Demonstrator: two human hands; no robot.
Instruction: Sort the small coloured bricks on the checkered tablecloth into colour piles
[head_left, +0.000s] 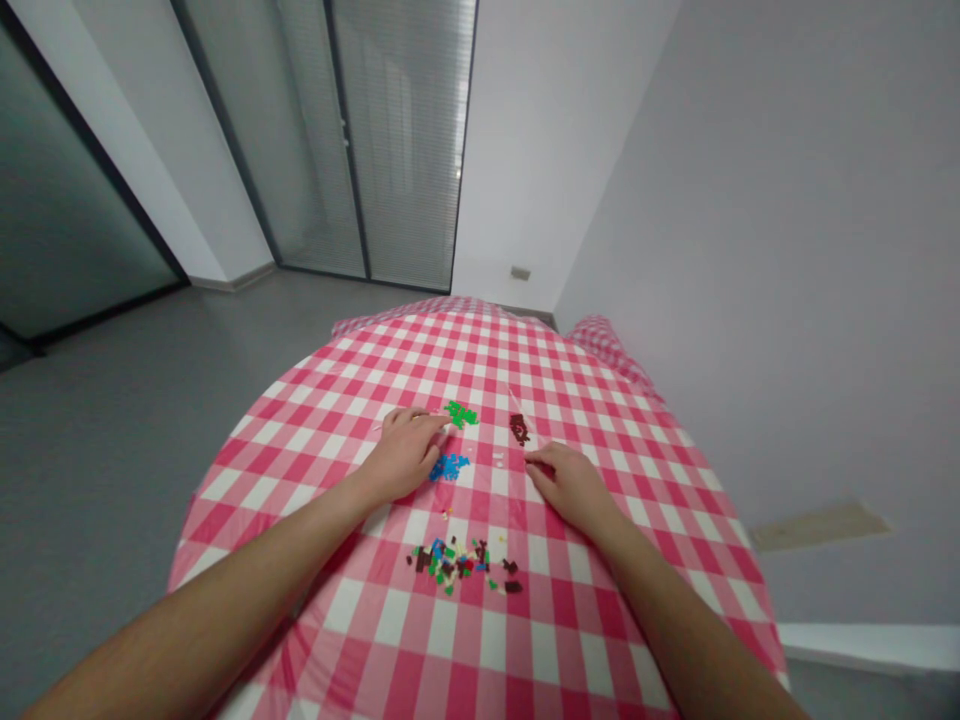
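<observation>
My left hand [405, 453] is over the table, palm down, its index finger stretched to the edge of a small pile of green pieces [461, 414]. Its thumb is beside a pile of blue pieces [451, 466], and I see nothing held in it. My right hand [570, 482] is just below a cluster of dark brown pieces [519, 429], thumb and fingertips drawn together. Whatever may be between those fingertips is too small to make out. Closer to me lies a mixed heap of small plastic pieces [459, 566] in brown, green, blue, white and red.
A pink-and-white checked cloth [360, 640] covers the round table. A few tiny white pieces [499, 458] lie between the hands, and some red and yellow bits [447, 513] sit above the mixed heap. Glass doors [360, 140] stand beyond, with a wall on the right.
</observation>
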